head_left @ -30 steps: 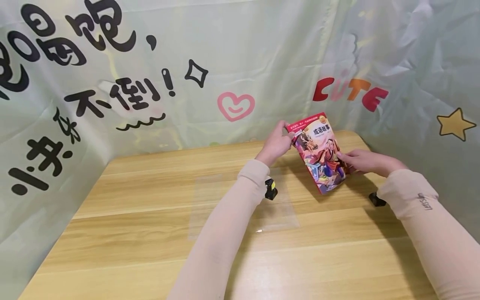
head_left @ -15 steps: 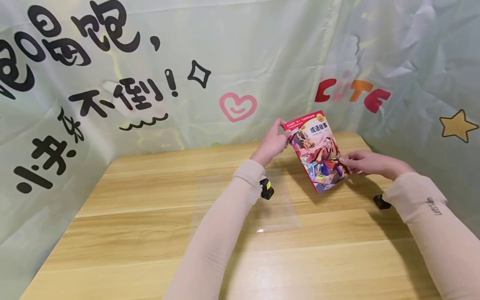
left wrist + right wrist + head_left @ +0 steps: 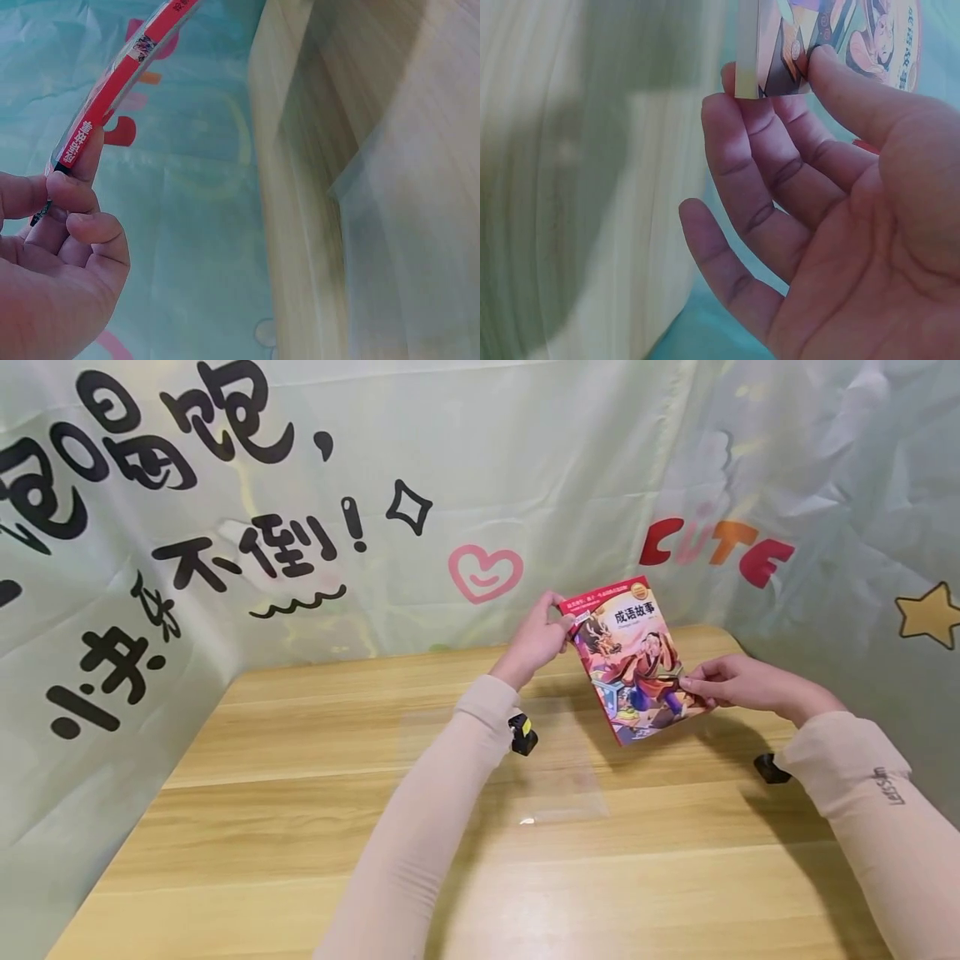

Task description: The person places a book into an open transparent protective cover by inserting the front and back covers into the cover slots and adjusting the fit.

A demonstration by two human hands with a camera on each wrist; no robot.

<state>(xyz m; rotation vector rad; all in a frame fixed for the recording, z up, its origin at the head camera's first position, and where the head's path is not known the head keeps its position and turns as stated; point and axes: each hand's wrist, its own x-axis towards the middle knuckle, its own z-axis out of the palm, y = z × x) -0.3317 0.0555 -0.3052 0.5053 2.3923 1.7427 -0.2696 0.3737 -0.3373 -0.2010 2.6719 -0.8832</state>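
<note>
A storybook [image 3: 637, 668] with a red top band, Chinese lettering and a colourful painted cover is held tilted above the table, front towards the head camera. My left hand [image 3: 536, 639] pinches its upper left corner. In the left wrist view, the thumb and fingers of that hand [image 3: 67, 255] grip one end of the red spine [image 3: 120, 82]. At the lower right edge, my right hand [image 3: 757, 685] holds the book between thumb and fingers. The right wrist view has the thumb [image 3: 847, 90] on the cover and several fingers behind it; the little finger is free.
A clear plastic sheet or bag [image 3: 562, 785] lies on the wooden table [image 3: 262, 827] beneath the left forearm. Printed cloth [image 3: 570, 468] hangs behind the table and along both sides. A small black device [image 3: 523, 735] sits by the left wrist, another [image 3: 771, 768] by the right.
Both hands have carried the book a little to the left, and its cover has turned more towards the head camera. The head view has swung slightly left. Both grips stay the same.
</note>
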